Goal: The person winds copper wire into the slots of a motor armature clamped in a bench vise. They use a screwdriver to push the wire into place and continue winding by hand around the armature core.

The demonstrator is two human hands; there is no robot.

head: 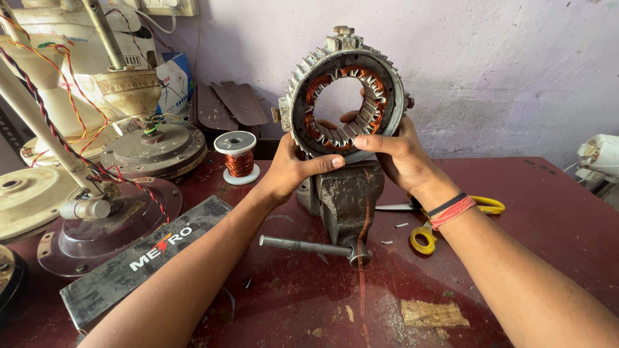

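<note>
Two bare hands hold one round grey metal motor stator with copper-coloured windings (345, 96) upright above a single rusty grey bench vise (345, 200), which stands at the middle of a worn dark red table (516, 258). The left hand (290, 169) grips the ring's lower left edge, thumb stretched across its front. The right hand (400, 154) clasps the lower right edge, its fingers curled through the open centre, and its wrist wears red and black bands. Whether the ring's lower edge rests in the vise cannot be told, as the hands hide it. The vise's steel handle bar (303, 245) juts toward the near left.

Just left of the vise stands one white spool of copper wire (237, 156). Nearer, at the left, lies one long dark grey flat box (138, 261) with a white and red printed label on its top face. At the far left, a blue and white carton (175, 80) leans by the pale lilac wall (503, 71), beneath a cream switch plate (169, 6).

Several ceiling fan motors (155, 151) with red, yellow and black wires crowd the left side. One pair of yellow-handled scissors (451, 219) lies right of the vise, partly behind the right wrist. A white object (599, 158) sits at the far right edge.
</note>
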